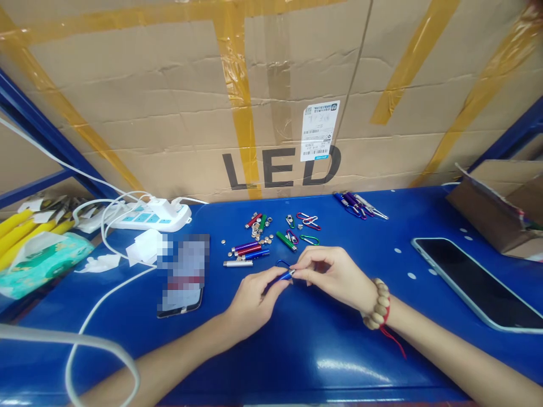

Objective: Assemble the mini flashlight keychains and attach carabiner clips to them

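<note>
My left hand (250,302) is closed round a blue mini flashlight (283,276), a short metal tube pointing up to the right. At its silver end, the fingertips of my right hand (339,277) are pinched together; they partly hide that end. A blue carabiner (282,263) shows just behind the tube, and I cannot tell whether it is joined on. Beyond my hands lie loose tubes: a silver one (238,264), a blue one (255,255), a red one (248,250) and a green one (287,241). Several button cells (265,239) and carabiners (310,240) are scattered among them.
On the blue table, a phone (475,282) lies right and a partly blurred phone (182,277) left. A white power strip (146,217) with cables stands back left. Flashlights with carabiners (358,204) lie behind, before a large cardboard box (178,113). An open carton (500,209) stands right.
</note>
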Demonstrator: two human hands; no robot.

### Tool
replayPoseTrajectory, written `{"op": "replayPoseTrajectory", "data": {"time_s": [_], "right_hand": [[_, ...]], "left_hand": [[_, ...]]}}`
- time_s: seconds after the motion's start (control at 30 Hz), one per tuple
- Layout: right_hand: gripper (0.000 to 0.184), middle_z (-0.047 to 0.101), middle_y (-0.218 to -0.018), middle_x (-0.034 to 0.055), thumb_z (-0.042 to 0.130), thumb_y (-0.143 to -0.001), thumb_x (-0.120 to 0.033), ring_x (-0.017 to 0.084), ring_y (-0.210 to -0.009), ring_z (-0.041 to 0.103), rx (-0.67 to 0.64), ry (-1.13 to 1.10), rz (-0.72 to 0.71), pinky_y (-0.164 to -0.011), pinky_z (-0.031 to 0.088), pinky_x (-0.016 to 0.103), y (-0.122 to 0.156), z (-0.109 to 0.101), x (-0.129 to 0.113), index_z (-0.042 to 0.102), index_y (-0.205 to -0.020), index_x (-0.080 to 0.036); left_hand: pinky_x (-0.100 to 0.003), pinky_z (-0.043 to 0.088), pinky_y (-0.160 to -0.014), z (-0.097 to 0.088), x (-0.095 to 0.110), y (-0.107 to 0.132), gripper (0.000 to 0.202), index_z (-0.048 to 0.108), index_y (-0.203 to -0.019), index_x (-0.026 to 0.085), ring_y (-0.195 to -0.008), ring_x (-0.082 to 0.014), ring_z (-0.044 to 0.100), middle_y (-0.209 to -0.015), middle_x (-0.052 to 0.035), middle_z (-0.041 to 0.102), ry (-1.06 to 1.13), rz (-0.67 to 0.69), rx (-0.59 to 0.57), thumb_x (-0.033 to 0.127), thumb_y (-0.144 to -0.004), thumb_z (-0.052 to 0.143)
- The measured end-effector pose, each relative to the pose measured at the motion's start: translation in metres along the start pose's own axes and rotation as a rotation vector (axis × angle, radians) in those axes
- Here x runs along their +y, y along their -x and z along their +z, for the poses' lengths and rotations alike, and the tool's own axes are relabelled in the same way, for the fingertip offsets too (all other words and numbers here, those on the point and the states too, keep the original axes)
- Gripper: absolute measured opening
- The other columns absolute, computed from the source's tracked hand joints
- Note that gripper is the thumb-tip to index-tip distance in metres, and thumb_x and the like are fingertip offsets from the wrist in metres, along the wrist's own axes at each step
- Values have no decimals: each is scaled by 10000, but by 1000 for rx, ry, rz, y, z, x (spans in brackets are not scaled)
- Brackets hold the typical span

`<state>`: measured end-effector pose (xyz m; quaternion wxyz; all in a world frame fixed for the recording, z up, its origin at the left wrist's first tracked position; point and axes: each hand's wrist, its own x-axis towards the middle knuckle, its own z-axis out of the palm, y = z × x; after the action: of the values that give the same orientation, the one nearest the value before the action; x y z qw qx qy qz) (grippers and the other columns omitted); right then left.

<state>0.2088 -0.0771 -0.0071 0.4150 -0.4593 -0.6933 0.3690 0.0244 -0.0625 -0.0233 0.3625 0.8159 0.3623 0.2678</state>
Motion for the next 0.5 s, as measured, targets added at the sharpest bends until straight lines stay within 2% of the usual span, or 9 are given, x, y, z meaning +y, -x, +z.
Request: {"op": "replayPoseTrajectory", "data": {"time_s": [0.17, 0.37, 0.5], "right_hand": [[328, 600, -606, 20, 614, -771, -436, 106, -548, 548, 46, 124, -67, -496, 425, 221, 3, 4, 0, 601, -590, -163], [376, 553, -464, -11, 650, -707, -479, 87, -414, 504, -106, -83, 210, -411, 402, 197, 6, 9, 1, 515, -558, -161], [368, 578, -491, -6, 698, -648, -476, 79, -410, 526, -95, -142, 276, -387, 411, 177, 2, 6, 0, 556, -578, -144]], "left_hand": [[-232, 499, -695, 4, -6, 4, 256, 623, -1035, 201, -791, -161, 660, -954, -53, 705, -93, 119, 50, 257, -885, 424], [-248, 529, -599, 9, -12, 8, 266, 641, -1017, 151, -686, -185, 679, -827, -90, 714, -370, 315, 124, 254, -890, 430], [-251, 540, -631, 10, -12, 6, 255, 644, -1021, 156, -742, -192, 685, -866, -90, 717, -323, 276, 172, 257, -883, 454]]}}
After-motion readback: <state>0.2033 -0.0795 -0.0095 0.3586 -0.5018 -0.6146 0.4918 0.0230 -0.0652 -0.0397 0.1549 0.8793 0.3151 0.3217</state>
